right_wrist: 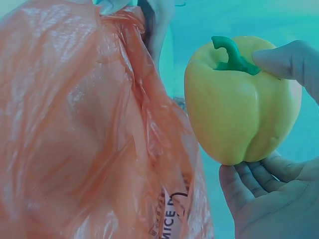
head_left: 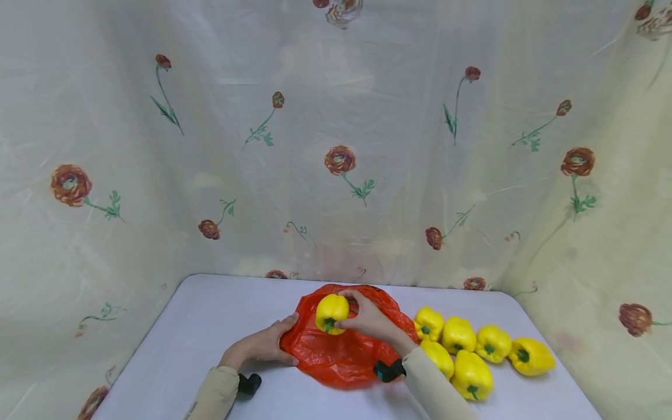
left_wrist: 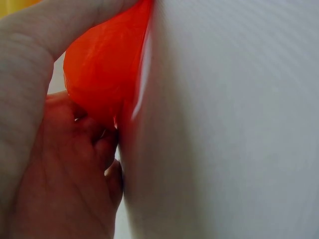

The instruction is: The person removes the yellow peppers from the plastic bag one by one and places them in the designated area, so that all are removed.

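Observation:
A red plastic bag [head_left: 341, 370] lies spread on the white table. My left hand [head_left: 268, 343] grips its left edge, the thumb in front and the fingers curled behind the film in the left wrist view. Above the bag, my right hand [head_left: 370, 321] holds a yellow bell pepper [head_left: 326, 308] by its side. The right wrist view shows the pepper [right_wrist: 234, 109] between thumb and fingertips, the thumb close to its green stem [right_wrist: 232, 57]. Beside it, the bag [right_wrist: 84, 124] has dark printed lettering on its lower part.
Several more yellow bell peppers [head_left: 458, 334] sit grouped on the right of the white table [head_left: 226, 303], the nearest ones beside the bag and right forearm. A flower-printed plastic sheet [head_left: 388, 221] hangs behind and along both sides of the table.

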A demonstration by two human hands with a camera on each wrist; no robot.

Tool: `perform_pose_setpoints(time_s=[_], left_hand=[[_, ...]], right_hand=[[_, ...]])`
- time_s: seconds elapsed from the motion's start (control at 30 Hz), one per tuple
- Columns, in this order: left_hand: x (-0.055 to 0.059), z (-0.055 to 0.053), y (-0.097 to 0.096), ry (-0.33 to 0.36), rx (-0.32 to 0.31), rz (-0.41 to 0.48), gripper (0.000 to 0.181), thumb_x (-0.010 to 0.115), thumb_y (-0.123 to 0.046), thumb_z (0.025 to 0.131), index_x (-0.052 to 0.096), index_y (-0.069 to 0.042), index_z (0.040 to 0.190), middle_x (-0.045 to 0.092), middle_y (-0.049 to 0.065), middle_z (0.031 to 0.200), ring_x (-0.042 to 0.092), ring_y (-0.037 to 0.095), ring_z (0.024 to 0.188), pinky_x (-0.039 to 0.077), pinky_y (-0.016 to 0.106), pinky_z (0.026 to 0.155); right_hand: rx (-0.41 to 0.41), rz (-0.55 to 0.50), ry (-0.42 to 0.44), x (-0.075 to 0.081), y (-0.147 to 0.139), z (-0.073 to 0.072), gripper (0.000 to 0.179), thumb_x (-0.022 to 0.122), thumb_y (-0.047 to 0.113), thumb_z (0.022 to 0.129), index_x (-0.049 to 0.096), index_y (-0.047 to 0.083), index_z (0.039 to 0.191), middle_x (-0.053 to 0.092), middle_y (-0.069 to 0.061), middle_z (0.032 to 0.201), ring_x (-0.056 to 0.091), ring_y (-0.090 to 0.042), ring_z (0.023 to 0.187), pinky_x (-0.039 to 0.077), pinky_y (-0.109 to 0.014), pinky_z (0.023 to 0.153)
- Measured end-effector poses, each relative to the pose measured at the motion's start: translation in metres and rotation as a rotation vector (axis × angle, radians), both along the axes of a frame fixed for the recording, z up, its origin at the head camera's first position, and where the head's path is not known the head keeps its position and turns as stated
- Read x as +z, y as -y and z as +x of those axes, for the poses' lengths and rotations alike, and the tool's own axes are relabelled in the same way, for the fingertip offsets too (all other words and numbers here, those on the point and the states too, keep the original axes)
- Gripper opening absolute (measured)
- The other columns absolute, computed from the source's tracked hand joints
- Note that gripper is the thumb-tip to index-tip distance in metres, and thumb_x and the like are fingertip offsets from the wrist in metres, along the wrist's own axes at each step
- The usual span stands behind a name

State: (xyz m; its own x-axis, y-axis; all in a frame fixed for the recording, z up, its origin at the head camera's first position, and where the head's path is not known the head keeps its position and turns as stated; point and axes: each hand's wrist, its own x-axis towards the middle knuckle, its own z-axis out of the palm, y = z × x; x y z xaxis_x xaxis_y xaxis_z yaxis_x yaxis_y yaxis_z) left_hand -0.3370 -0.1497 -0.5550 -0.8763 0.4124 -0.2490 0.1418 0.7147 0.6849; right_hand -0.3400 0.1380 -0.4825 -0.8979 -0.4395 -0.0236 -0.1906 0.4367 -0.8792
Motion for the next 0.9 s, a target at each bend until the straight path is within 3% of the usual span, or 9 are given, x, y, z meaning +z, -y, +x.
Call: perform_pose_setpoints(time_s=[0.3,0.67,0.9], left_hand=[[-0.001,0.001,0.001,-0.003,-0.002,0.004,0.111,0.081,-0.053,0.068,0.020,-0.023,0.155,0.022,0.001,0.161,0.019,0.040,0.146,0.035,0.064,0.107],[-0.005,-0.001,0.002,-0.018,-0.018,0.018,0.112,0.081,-0.052,0.069,0.017,-0.023,0.156,0.021,0.002,0.162,0.017,0.041,0.146,0.030,0.066,0.109],[-0.002,0.001,0.001,-0.025,-0.023,0.017,0.112,0.081,-0.052,0.069,0.016,-0.023,0.156,0.020,0.003,0.162,0.017,0.043,0.146,0.029,0.066,0.109]], right_hand=[[-0.045,-0.003,0.013,0.006,-0.019,0.017,0.079,0.082,0.037,0.076,0.040,0.019,0.140,0.045,-0.003,0.141,0.044,-0.028,0.130,0.048,-0.045,0.102],[-0.160,0.020,0.017,0.013,-0.048,0.037,0.077,0.085,0.032,0.071,0.044,0.021,0.136,0.049,-0.002,0.137,0.048,-0.025,0.125,0.045,-0.050,0.104],[-0.163,-0.007,0.034,0.014,-0.064,0.046,0.077,0.084,0.032,0.072,0.044,0.021,0.136,0.046,-0.004,0.139,0.047,-0.029,0.129,0.045,-0.050,0.104]])
